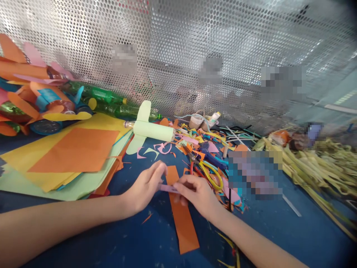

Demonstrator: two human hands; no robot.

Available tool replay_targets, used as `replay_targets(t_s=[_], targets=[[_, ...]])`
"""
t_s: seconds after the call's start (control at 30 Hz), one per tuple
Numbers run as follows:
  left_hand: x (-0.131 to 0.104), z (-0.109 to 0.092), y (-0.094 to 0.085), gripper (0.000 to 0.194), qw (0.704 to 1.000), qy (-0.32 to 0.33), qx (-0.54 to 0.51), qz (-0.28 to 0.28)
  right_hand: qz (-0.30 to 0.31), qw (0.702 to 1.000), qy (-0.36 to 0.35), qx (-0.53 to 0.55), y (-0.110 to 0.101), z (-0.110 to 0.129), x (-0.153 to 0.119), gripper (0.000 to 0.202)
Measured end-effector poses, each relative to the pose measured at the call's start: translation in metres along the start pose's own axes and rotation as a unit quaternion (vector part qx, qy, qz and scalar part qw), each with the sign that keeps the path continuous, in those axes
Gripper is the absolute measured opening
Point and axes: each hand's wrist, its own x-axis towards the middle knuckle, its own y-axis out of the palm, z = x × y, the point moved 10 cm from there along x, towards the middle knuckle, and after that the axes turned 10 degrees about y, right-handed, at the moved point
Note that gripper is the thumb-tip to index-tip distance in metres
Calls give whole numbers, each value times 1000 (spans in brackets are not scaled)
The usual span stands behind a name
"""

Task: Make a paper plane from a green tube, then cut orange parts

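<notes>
A narrow purple strip (169, 188) stretches between my two hands. My left hand (147, 182) is closed at its left end, fingers bent and pressed together. At the other end my right hand (196, 191) pinches it between thumb and fingers. Directly below lies a long orange paper strip (184, 230), slanting across the blue table; the purple strip crosses over it. Ahead of my hands rests a bottle wrapped in pale green paper (153, 131), with rounded paper wings on both sides. Small pink and green paper offcuts (152, 152) lie in front of it.
Left is a stack of coloured paper sheets (75, 150), behind it several paper-decorated bottles (60, 106) and green bottles (97, 93). Yellow-handled scissors (213, 176) lie among scraps right of my hands. Pale dried strips (309, 171) lie far right. A perforated metal panel (173, 44) stands behind.
</notes>
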Motion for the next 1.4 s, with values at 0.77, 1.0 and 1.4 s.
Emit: replay_targets(t_s=[0.77, 1.0, 1.4], targets=[[-1, 12, 7, 36, 995, -51, -81, -8, -22, 980, -132, -146, 20, 24, -18, 12], [19, -12, -17, 36, 972, 91, 215, -22, -268, 899, -137, -319, -45, 40, -13, 10], [18, 0, 2, 68, 879, 153, 446, 71, -321, 729, -45, -603, -63, 31, 1, 23]])
